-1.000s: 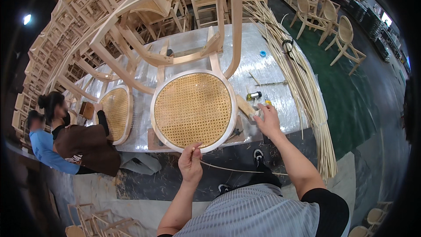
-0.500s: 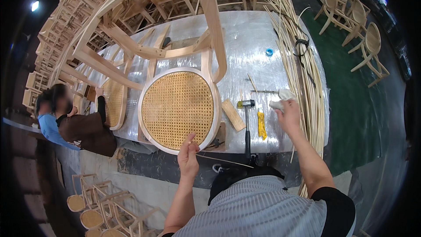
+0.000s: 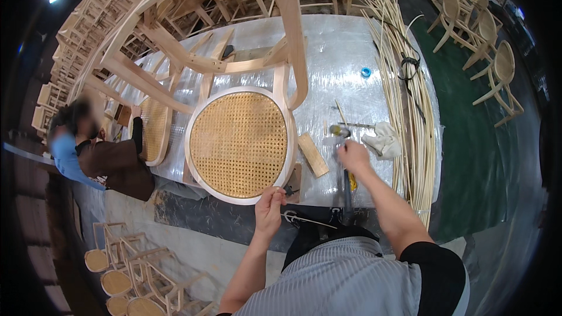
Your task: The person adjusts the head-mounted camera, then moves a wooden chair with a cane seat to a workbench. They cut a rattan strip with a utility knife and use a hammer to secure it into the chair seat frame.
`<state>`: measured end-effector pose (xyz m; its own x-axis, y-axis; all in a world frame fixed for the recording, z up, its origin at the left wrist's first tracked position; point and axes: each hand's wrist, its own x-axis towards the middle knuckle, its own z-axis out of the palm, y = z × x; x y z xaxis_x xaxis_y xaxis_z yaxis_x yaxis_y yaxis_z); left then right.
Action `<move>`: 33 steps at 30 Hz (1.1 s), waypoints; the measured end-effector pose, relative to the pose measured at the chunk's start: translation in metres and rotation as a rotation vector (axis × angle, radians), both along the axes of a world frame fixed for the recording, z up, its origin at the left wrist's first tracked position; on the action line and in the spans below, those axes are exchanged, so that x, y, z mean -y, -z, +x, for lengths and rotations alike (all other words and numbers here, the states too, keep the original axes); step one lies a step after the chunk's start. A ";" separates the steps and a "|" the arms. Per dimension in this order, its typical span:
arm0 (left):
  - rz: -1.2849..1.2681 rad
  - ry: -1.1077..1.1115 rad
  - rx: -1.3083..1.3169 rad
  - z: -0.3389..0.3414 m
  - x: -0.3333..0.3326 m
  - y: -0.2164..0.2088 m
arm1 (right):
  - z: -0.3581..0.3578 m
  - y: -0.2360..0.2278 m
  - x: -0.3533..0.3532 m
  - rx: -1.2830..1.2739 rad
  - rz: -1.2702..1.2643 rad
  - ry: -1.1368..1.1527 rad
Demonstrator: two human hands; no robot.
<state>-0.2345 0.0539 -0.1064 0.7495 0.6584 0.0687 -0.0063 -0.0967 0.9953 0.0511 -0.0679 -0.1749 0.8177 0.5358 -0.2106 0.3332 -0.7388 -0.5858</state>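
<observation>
My left hand is closed on a thin cane strip, by the near edge of a round chair seat. The strip trails to the right in front of my body. Woven cane fills the seat's pale wooden ring. My right hand is closed around the upper handle of a hammer, whose head is blurred. Under the hammer shows part of a yellow tool. A crumpled white cloth lies right of my right hand, and a small wooden block to its left.
A long bundle of cane strips runs along the table's right side. A blue tape roll lies farther back. Chair legs rise beyond the seat. At left a person works on another cane panel. Chairs stand around.
My right hand has let go of the white cloth, moved left and taken hold of the hammer, which has shifted right. My left hand has moved slightly right with the cane strip.
</observation>
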 end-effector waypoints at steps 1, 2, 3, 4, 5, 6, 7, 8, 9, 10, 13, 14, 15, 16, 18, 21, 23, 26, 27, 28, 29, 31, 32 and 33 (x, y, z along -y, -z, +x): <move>-0.032 0.008 -0.064 -0.001 0.002 0.004 | 0.014 -0.005 0.005 0.057 -0.037 -0.026; -0.067 0.032 -0.114 0.005 0.004 0.007 | 0.032 -0.006 0.013 0.110 -0.072 0.020; -0.100 0.055 -0.164 0.011 0.006 0.011 | 0.049 -0.006 0.020 0.163 -0.105 0.065; -0.091 0.104 -0.205 0.020 0.007 0.019 | 0.072 -0.007 0.029 0.203 -0.137 0.054; -0.078 0.151 -0.244 0.031 0.006 0.028 | 0.091 -0.010 0.037 0.244 -0.166 0.041; -0.066 0.178 -0.298 0.035 0.008 0.034 | 0.100 -0.010 0.037 0.263 -0.193 0.048; -0.051 0.170 -0.301 0.039 0.015 0.040 | 0.107 -0.011 0.037 0.288 -0.221 0.054; -0.036 0.149 -0.303 0.044 0.019 0.045 | 0.109 -0.010 0.037 0.300 -0.247 0.058; -0.009 0.106 -0.313 0.048 0.019 0.049 | 0.104 -0.008 0.030 0.309 -0.254 0.043; 0.096 0.032 -0.210 0.047 0.019 0.058 | 0.092 -0.006 0.020 0.431 0.018 0.010; 0.088 0.051 -0.331 0.040 0.012 0.059 | 0.019 0.001 -0.010 0.167 0.128 -0.208; 0.262 0.053 -0.277 0.056 0.013 0.050 | 0.006 0.011 -0.011 0.202 0.134 -0.267; 0.332 0.079 -0.335 0.056 0.009 0.046 | -0.024 0.008 -0.027 0.085 0.084 -0.286; 0.323 0.081 -0.274 0.060 0.007 0.041 | -0.041 0.006 -0.041 0.082 0.050 -0.338; 0.296 0.115 -0.287 0.064 0.008 0.033 | -0.053 0.006 -0.052 0.083 -0.018 -0.383; 0.319 0.096 -0.277 0.060 0.010 0.029 | -0.057 0.008 -0.057 0.084 -0.029 -0.393; 0.334 0.051 -0.249 0.052 0.017 0.030 | -0.048 0.009 -0.045 0.096 0.014 -0.379; 0.217 0.084 -0.339 0.040 0.023 0.029 | -0.037 0.005 -0.020 0.124 -0.031 -0.279; 0.186 0.094 -0.360 0.036 0.029 0.032 | -0.038 0.002 -0.014 0.135 -0.033 -0.270; 0.155 0.106 -0.380 0.033 0.030 0.035 | -0.038 0.001 -0.014 0.145 -0.035 -0.259; 0.104 0.115 -0.467 0.036 0.035 0.035 | -0.036 0.000 -0.012 0.147 -0.026 -0.263; 0.140 0.152 -0.449 0.044 0.045 0.035 | -0.032 -0.001 -0.008 0.149 -0.011 -0.262; 0.151 0.169 -0.451 0.046 0.048 0.037 | -0.034 -0.004 -0.001 0.123 -0.008 -0.242; 0.181 0.148 -0.456 0.047 0.049 0.040 | -0.032 -0.005 0.012 0.094 -0.006 -0.218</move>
<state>-0.1872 0.0053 -0.1461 0.8144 0.5506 -0.1833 0.3975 -0.2991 0.8675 0.0189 -0.0796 -0.1702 0.6992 0.7006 -0.1425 0.5381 -0.6468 -0.5405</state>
